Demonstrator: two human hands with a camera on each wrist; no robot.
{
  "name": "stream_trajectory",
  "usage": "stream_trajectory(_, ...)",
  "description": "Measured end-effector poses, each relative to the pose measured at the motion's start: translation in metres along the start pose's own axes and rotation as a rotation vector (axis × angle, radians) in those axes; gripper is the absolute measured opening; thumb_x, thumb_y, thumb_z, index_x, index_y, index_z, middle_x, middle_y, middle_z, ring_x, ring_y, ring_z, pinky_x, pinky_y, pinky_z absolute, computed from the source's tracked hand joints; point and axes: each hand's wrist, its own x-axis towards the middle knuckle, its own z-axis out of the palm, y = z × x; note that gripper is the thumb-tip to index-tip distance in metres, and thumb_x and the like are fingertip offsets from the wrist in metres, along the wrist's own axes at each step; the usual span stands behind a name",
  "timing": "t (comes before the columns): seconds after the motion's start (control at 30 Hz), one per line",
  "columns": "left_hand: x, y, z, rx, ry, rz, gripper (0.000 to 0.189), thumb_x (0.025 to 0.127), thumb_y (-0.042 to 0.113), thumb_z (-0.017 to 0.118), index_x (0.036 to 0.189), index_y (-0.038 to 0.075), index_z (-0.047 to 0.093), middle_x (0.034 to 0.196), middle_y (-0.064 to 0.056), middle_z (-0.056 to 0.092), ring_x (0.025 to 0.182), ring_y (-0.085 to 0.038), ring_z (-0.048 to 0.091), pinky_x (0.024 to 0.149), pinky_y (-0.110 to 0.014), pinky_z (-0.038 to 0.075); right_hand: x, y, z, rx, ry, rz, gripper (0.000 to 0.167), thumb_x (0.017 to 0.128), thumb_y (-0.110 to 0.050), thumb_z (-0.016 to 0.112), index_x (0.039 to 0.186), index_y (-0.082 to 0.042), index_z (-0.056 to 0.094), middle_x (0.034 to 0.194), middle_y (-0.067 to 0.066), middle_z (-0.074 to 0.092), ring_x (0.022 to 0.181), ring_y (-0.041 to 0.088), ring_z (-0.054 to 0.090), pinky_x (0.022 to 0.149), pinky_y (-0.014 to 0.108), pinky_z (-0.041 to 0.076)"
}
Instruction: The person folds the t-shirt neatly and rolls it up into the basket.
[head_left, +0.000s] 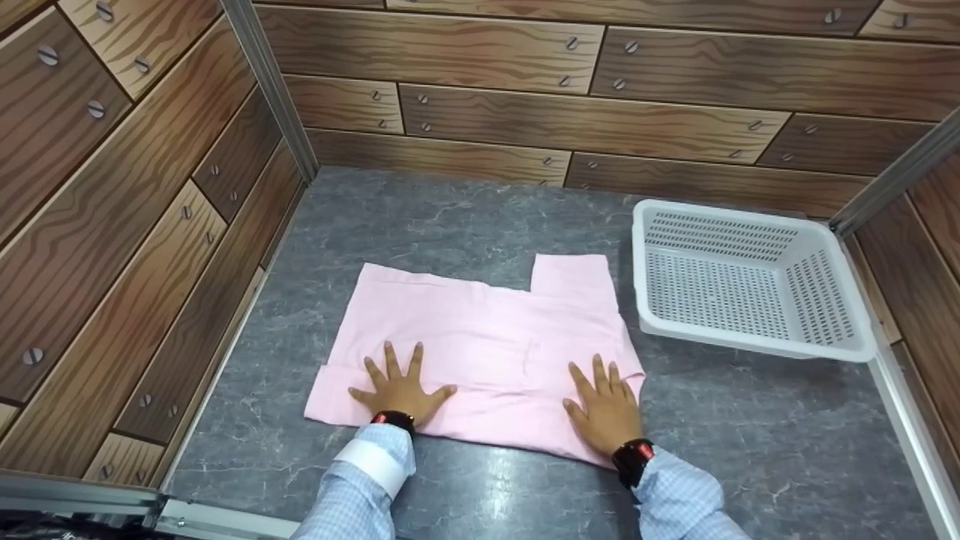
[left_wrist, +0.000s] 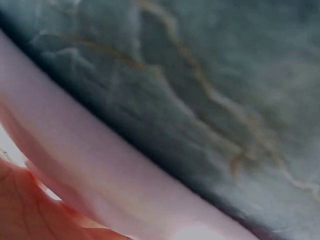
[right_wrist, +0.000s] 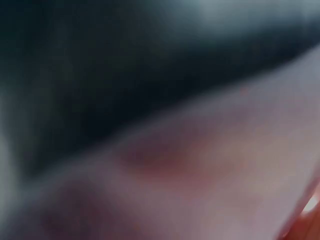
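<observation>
A pink cloth garment point(head_left: 480, 330) lies partly folded on the floor, a squared flap sticking up at its far right and a folded band along its near side. My left hand point(head_left: 401, 394) rests flat on the near left part, fingers spread. On the near right part, my right hand point(head_left: 606, 412) presses down with its fingers straight and slightly apart. The left wrist view shows the garment's near edge point(left_wrist: 100, 135) close up, with a bit of palm point(left_wrist: 30, 205) at the corner. Blurred pink fabric point(right_wrist: 225, 150) fills much of the right wrist view.
A white perforated plastic basket point(head_left: 750, 342) stands to the right, beyond the garment, with nothing in it. Dark grey marbled flooring point(head_left: 450, 210) surrounds the cloth. Wood-patterned walls point(head_left: 480, 112) and metal frame bars point(head_left: 274, 90) bound the space at left, back and right.
</observation>
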Motion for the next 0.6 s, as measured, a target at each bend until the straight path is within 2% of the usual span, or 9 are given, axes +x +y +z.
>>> stream_trajectory(0.1,0.0,-0.001,-0.003,0.035,-0.001,0.022,0.098,0.074,0.082,0.055,0.155,0.035,0.025,0.163,-0.02,0.013,0.144,-0.059,0.009,0.101,-0.084,0.01,0.0,-0.002,-0.003,0.013,0.006,0.027,0.057,0.092,-0.037,0.061,0.143,-0.015,0.05,0.152,0.025,0.039,0.138,0.05,0.035,0.108,0.066,0.03)
stream_trajectory(0.17,0.004,-0.002,-0.011,0.026,0.012,0.058,0.092,0.077,0.078,0.056,0.152,0.03,0.036,0.159,-0.024,0.024,0.141,-0.059,0.02,0.105,-0.079,0.019,0.008,-0.001,-0.009,0.047,0.043,0.049,0.048,0.091,-0.033,0.062,0.133,-0.009,0.059,0.141,0.024,0.052,0.127,0.05,0.046,0.1,0.064,0.036)
stream_trajectory(0.27,0.017,-0.004,-0.028,-0.062,0.055,0.111,0.076,0.084,0.067,0.058,0.142,0.019,0.053,0.149,-0.028,0.037,0.135,-0.053,0.033,0.106,-0.067,0.031,0.029,0.004,-0.022,0.169,0.136,0.092,0.034,0.092,-0.023,0.061,0.118,-0.003,0.067,0.119,0.025,0.064,0.107,0.047,0.055,0.092,0.059,0.041)
stream_trajectory(0.33,0.028,-0.007,-0.038,-0.166,0.086,0.115,0.066,0.089,0.058,0.058,0.136,0.011,0.058,0.147,-0.029,0.039,0.134,-0.051,0.033,0.109,-0.061,0.032,0.046,0.01,-0.032,0.274,0.186,0.121,0.031,0.092,-0.016,0.059,0.115,0.003,0.067,0.112,0.028,0.065,0.104,0.049,0.056,0.093,0.057,0.042)
stream_trajectory(0.4,0.041,-0.011,-0.046,-0.264,0.113,0.085,0.059,0.093,0.046,0.057,0.135,0.005,0.057,0.149,-0.031,0.036,0.139,-0.051,0.028,0.114,-0.058,0.027,0.061,0.017,-0.04,0.384,0.192,0.163,0.036,0.093,-0.011,0.056,0.123,0.009,0.061,0.118,0.032,0.062,0.112,0.05,0.055,0.101,0.056,0.041)
stream_trajectory(0.5,0.059,-0.021,-0.053,-0.397,0.149,-0.007,0.054,0.094,0.033,0.054,0.136,-0.002,0.053,0.153,-0.034,0.026,0.144,-0.051,0.019,0.119,-0.055,0.019,0.075,0.027,-0.048,0.524,0.119,0.271,0.047,0.095,-0.01,0.05,0.137,0.012,0.047,0.138,0.035,0.048,0.131,0.05,0.043,0.113,0.054,0.032)
stream_trajectory(0.6,0.071,-0.031,-0.06,-0.494,0.166,-0.091,0.051,0.095,0.023,0.052,0.137,-0.005,0.048,0.153,-0.035,0.025,0.143,-0.051,0.019,0.119,-0.055,0.018,0.082,0.035,-0.052,0.654,0.055,0.402,0.055,0.098,-0.011,0.045,0.146,0.013,0.032,0.149,0.035,0.035,0.14,0.046,0.035,0.118,0.049,0.028)
